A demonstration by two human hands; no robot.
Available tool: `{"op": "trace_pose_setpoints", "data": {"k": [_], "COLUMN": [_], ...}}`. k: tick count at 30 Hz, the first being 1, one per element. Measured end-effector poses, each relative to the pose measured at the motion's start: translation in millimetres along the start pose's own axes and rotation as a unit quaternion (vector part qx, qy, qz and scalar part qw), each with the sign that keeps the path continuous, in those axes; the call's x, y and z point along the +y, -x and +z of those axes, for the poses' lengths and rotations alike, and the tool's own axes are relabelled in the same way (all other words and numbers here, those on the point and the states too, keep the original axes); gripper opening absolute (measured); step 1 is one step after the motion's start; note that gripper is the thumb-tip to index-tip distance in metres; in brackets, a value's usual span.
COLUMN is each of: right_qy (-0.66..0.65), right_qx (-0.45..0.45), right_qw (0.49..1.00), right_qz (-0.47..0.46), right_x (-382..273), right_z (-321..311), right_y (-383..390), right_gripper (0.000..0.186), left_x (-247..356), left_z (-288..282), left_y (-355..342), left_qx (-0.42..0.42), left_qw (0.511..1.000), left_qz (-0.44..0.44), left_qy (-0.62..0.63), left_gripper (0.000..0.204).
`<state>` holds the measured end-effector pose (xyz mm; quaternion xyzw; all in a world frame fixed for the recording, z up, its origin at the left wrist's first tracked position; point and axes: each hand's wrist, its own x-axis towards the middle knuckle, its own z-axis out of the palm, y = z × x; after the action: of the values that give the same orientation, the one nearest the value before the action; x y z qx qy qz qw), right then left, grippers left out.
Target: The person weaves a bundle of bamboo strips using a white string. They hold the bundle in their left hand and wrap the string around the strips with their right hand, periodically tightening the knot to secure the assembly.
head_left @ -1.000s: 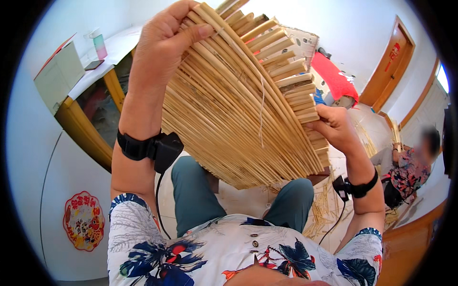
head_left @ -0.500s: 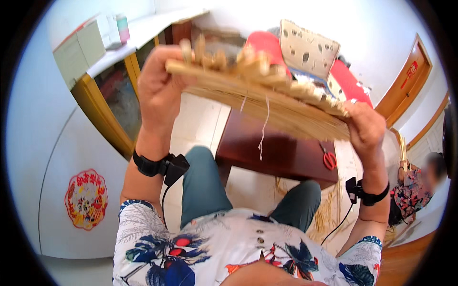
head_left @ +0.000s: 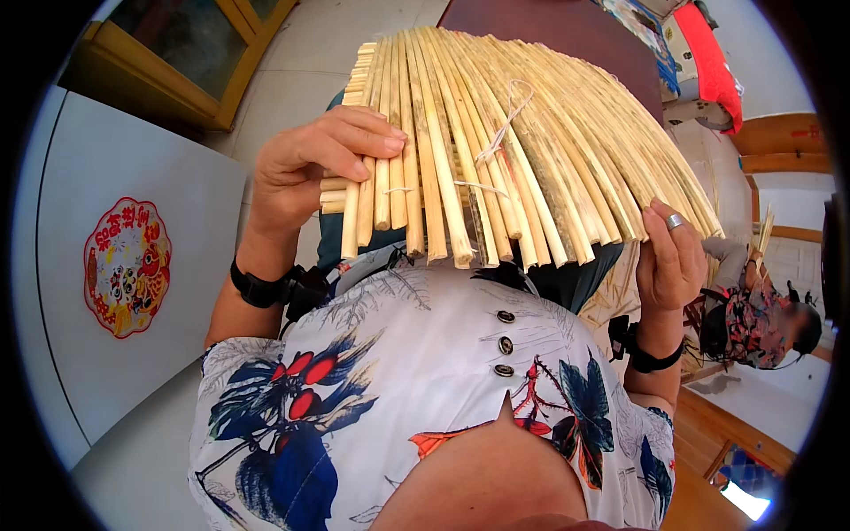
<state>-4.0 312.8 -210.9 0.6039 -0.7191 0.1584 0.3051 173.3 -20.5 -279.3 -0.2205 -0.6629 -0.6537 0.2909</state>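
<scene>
A mat of pale yellow plant stalks (head_left: 540,150) lies over my lap, its stalks side by side and fanned, their cut ends uneven along the near edge. White string (head_left: 505,133) is knotted around some stalks in the middle, with loose ends trailing. More stalk ends show beneath at the left edge, running crosswise. My left hand (head_left: 323,159) is closed on that left edge, fingers on top. At the near right corner my right hand (head_left: 671,252), with a ring on one finger, grips the mat between thumb and fingers. The underside is hidden.
A dark red-brown table (head_left: 567,28) stands beyond the mat. To the left are a white cabinet (head_left: 133,354) and a yellow-framed glass cabinet (head_left: 168,66). A sofa with red covers (head_left: 708,57) is at far right. Another person (head_left: 753,323) sits at right, near loose stalks.
The mat has come down and closer to me, turning from nearly edge-on to show its broad face. Both hands have lowered with it and still grip its sides.
</scene>
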Motion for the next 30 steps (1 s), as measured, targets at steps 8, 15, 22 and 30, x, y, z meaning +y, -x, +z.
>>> {"op": "trace_pose_setpoints", "data": {"k": [8, 15, 22, 30], "right_qy": [-0.001, -0.018, -0.052, -0.077], "right_qx": [-0.001, 0.001, -0.027, -0.018], "right_qw": [1.000, 1.000, 0.998, 0.997], "right_qz": [0.012, 0.010, -0.006, -0.009], "right_x": [6.7, 5.8, -5.3, -10.2], "right_z": [-3.5, -2.2, 7.1, 14.4], "right_y": [3.7, -0.1, 7.5, 6.0], "right_gripper": [0.036, 0.037, 0.035, 0.032], "left_x": [-7.4, -5.2, -11.7, -9.9], "left_z": [5.0, 2.0, -10.1, -12.6], "left_y": [-6.9, -7.8, 10.6, 19.6], "left_qx": [-0.008, -0.010, -0.002, 0.021], "left_qw": [1.000, 1.000, 0.999, 0.997], "left_qz": [0.021, 0.017, -0.017, -0.031], "left_qy": [-0.003, -0.014, -0.051, -0.071], "left_gripper": [0.010, 0.009, 0.011, 0.011]}}
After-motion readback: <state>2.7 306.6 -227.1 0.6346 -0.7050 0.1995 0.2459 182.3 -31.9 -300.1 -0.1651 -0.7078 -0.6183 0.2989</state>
